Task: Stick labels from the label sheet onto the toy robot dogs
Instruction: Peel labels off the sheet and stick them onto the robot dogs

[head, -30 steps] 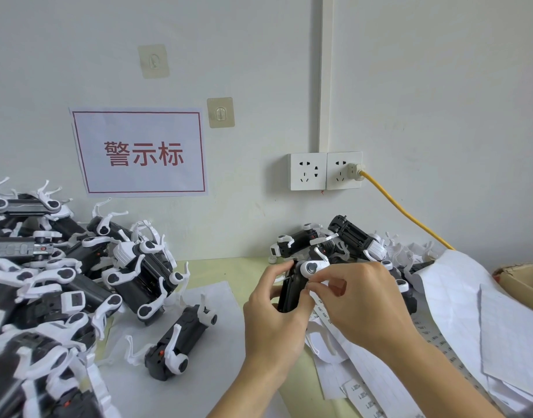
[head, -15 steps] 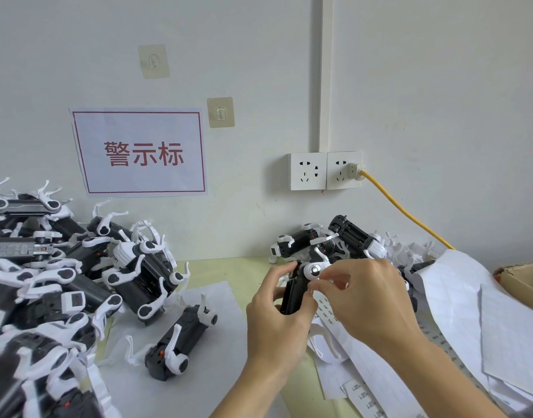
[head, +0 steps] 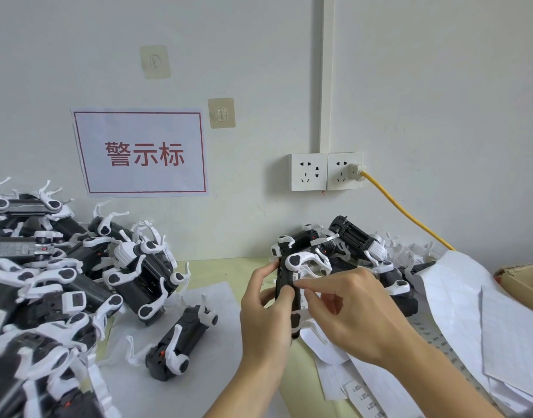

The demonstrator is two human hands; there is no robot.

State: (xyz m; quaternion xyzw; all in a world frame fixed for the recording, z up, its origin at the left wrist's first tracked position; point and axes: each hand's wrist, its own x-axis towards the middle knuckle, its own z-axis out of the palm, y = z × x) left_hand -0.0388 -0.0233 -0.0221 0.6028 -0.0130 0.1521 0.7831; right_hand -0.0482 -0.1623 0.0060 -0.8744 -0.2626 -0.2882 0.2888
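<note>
A black toy robot dog with white legs (head: 289, 274) stands on end at the table's middle, and my left hand (head: 266, 309) grips its body from the left. My right hand (head: 352, 312) reaches in from the right, its fingertips pressing a small white label against the dog's side. Label sheets (head: 361, 390) lie under and in front of my right hand, with printed labels showing near the front edge.
A big heap of robot dogs (head: 57, 282) fills the left side, one dog (head: 180, 345) lying apart on white paper. More dogs (head: 355, 239) are piled at the wall behind my hands. Peeled backing sheets (head: 470, 303) and a cardboard box (head: 524, 282) lie right; a yellow cable (head: 407, 212) runs from the socket.
My hands lifted the dog slightly and turned it more upright. My right fingers shifted from the upper leg joint down to the dog's side.
</note>
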